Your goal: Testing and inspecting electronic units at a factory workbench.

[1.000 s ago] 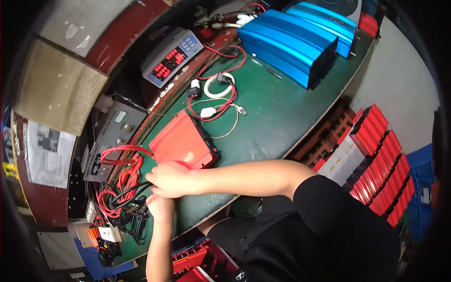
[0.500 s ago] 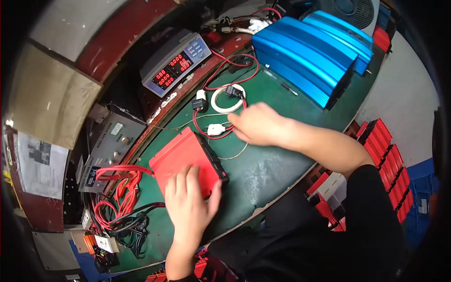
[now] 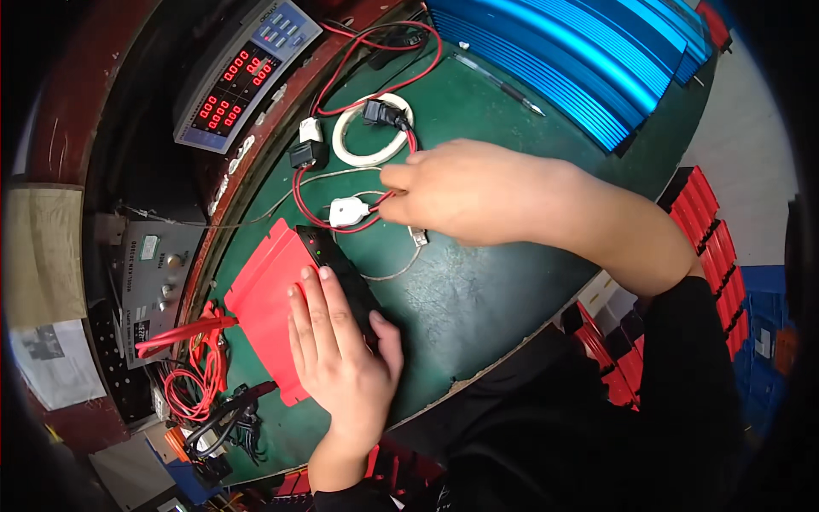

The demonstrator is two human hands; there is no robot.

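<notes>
Red box [image 3: 264, 316] is lying flat on the green table [image 3: 452, 316], roughly midway between the back edge by the instruments and the front edge by the person. Its black end panel [image 3: 360, 286] faces the right end of the table, with tiny red and green lights [image 3: 318, 253] lit up.

Left hand [image 3: 345, 367] is palm down on the box, fingers stretched out toward the back edge, thumb off to the side by the panel. So that grip is open, just resting there, not wrapped around anything.

Right arm comes in over the front edge, and the right hand [image 3: 469, 188] has its fingers curled over the red cable [image 3: 305, 200]. Can't tell if that grip is actually pinching it, since the fingertips are partly hidden.

Stuff around: one white plug [image 3: 348, 212], one white ring [image 3: 345, 141] and two black connectors [image 3: 302, 154], one of them lying across the ring. That tangle sits between the red box and two blue cases [image 3: 563, 60] at the back right corner. One pen [image 3: 499, 83] is next to the cases. Along the back edge there's one meter [image 3: 247, 72] with red digits and one grey instrument [image 3: 158, 277] with knobs. Black leads [image 3: 226, 418] are bunched toward the left end.
</notes>
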